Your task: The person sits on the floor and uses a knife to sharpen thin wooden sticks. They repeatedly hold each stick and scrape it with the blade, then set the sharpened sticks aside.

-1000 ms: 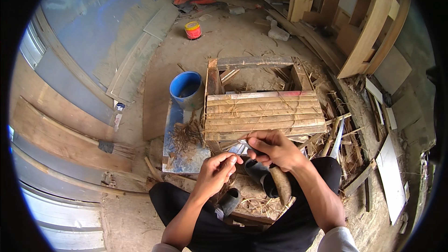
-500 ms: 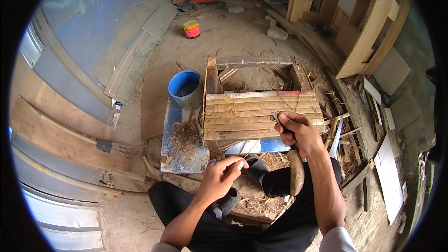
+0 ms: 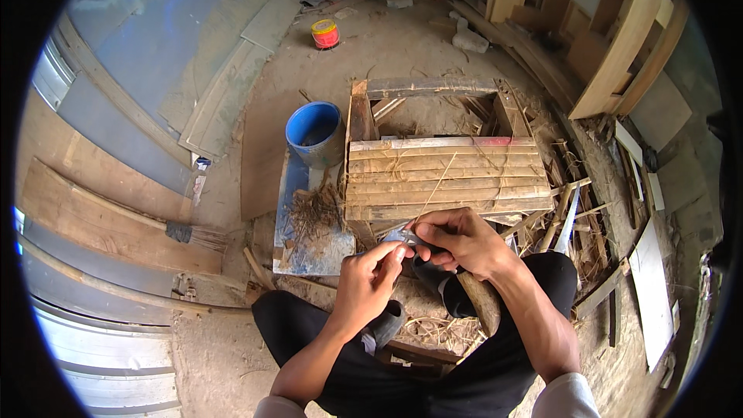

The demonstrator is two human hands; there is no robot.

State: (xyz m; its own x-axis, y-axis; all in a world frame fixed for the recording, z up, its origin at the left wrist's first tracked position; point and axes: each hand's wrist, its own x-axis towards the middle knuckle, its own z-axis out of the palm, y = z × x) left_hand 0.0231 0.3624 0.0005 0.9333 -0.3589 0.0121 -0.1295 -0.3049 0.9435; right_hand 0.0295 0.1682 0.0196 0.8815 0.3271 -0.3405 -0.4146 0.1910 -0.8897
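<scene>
I see my right hand [image 3: 463, 241] just below the near edge of the bamboo slat panel [image 3: 449, 178], fingers curled tight around a small grey metal tool [image 3: 406, 237] and a wooden handle [image 3: 481, 302] that hangs down from the fist toward my lap. The exact kind of the tool I cannot tell; only its pale tip shows between the two hands. My left hand [image 3: 370, 279] sits just below and left of the panel's near edge, thumb and forefinger pinched together on the tip of that tool, the other fingers folded in. The two hands touch at the tool. A thin bamboo strip [image 3: 436, 188] runs up from the hands across the panel's slats.

The panel lies flat on a wooden frame [image 3: 433, 93] whose open far half shows beyond it. Just left of the panel stands a blue bucket [image 3: 314, 131], and below the bucket, still left of the panel, a blue board [image 3: 309, 224] carries a heap of brown fibres [image 3: 316, 210]. Well beyond the panel, on the dirt floor, stands a small red and yellow tin [image 3: 325, 32]. Right of the panel lie loose bamboo scraps [image 3: 576, 209].
</scene>
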